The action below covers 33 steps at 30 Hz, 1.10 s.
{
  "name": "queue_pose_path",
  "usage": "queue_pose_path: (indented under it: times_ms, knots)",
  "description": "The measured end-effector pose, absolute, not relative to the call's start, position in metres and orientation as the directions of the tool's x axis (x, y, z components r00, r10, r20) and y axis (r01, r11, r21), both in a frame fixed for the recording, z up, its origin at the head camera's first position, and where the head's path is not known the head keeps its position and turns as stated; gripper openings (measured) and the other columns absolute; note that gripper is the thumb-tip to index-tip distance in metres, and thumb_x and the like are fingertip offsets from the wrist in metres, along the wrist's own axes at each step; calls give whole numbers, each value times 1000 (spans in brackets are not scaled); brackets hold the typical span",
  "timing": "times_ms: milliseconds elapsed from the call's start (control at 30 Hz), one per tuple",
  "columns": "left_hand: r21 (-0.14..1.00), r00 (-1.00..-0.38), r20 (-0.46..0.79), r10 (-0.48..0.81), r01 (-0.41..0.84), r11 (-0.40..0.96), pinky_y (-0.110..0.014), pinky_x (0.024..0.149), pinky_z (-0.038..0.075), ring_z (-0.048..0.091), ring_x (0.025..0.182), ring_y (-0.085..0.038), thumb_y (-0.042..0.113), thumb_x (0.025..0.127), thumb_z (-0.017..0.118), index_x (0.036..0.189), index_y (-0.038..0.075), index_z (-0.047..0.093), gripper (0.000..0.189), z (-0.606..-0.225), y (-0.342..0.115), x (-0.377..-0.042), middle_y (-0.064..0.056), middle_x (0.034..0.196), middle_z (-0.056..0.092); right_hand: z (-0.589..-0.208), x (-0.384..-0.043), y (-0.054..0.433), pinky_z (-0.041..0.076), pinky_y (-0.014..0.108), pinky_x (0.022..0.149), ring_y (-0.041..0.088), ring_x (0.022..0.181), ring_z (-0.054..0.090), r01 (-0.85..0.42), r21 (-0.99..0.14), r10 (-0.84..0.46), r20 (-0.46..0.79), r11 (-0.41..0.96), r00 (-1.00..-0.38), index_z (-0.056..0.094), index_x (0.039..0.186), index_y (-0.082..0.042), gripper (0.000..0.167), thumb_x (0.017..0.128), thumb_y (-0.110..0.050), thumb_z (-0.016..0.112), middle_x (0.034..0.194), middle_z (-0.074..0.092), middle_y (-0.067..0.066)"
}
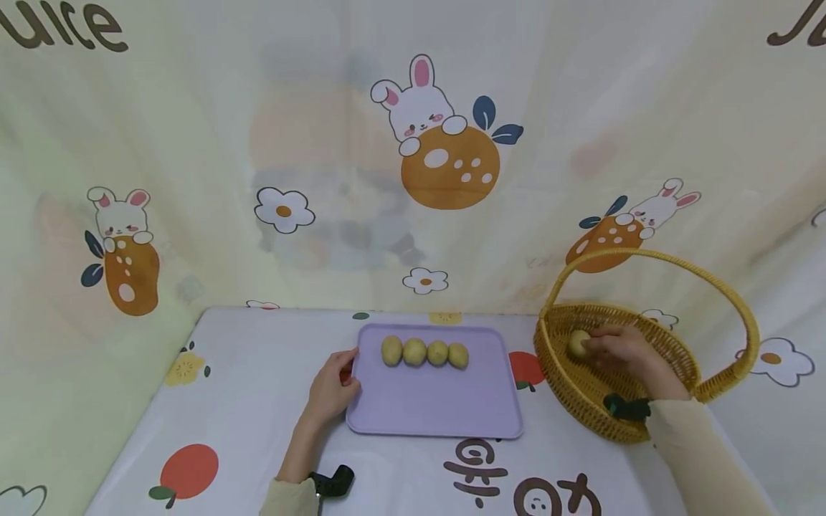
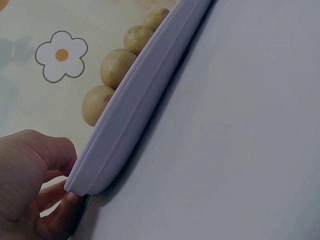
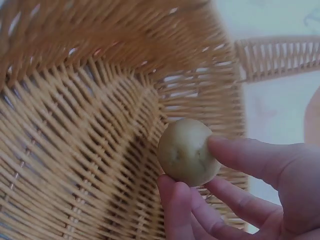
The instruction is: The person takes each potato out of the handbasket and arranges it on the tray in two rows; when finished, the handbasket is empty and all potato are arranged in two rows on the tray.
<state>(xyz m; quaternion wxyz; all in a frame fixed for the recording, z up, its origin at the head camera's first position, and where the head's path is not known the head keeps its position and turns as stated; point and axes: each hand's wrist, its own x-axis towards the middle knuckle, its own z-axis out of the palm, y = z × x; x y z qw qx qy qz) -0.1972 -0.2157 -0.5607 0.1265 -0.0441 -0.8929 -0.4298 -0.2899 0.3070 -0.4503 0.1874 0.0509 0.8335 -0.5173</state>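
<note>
My right hand pinches a small round potato between thumb and fingertips, inside the wicker basket. No other potato shows in the basket. Several similar potatoes sit in a row along the far side of the lilac tray. At the tray's left edge, my left hand grips the rim. In the left wrist view its thumb lies against the rim and the other fingers reach under the corner, partly hidden.
The basket's tall arched handle rises over the right forearm. A white printed cloth covers the table, and a patterned curtain hangs behind it. Dark straps with small devices sit at both wrists.
</note>
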Motion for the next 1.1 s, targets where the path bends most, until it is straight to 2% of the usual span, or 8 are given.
queue_pose_path:
  times_ms: [100,267,500,900,1100]
  knots:
    - [755,-968,249,-28,176,631,-35,80,47,58,91,-21,0,77,64,134,-2,58,57,-561,-216,-197,-14,120,60,-447,-287,303,56,34,72,10,78,64,292,-858,-117,-372,423,-921,33,140,22,62,95,-11,61,88,65,-8]
    - [743,-964,266,-13,197,640,-37,80,47,58,92,-22,2,78,64,134,-1,58,57,-557,-217,-204,-15,119,60,-435,-284,298,56,34,75,12,80,65,317,-870,-96,-377,377,-921,40,138,18,58,95,-14,63,87,66,-9]
    - [737,-959,282,-4,214,641,-37,79,47,59,91,-23,2,77,63,133,-3,58,57,-558,-218,-203,-17,118,61,-427,-273,291,56,31,76,9,82,65,292,-836,-55,-356,464,-933,42,140,14,68,94,-30,67,87,65,-15]
    - [745,-968,249,-13,183,641,-35,79,47,59,91,-22,2,78,63,134,-2,57,57,-558,-218,-200,-16,117,61,-426,-259,275,55,25,73,2,81,65,252,-850,-53,-310,463,-949,39,143,12,73,93,-35,66,89,66,-18]
    - [749,-969,247,-14,182,637,-35,77,47,59,90,-22,1,78,63,134,-3,58,57,-556,-218,-198,-16,117,61,-426,-252,270,55,27,76,2,82,65,234,-855,-24,-277,464,-961,43,141,10,72,92,-37,67,89,62,-21]
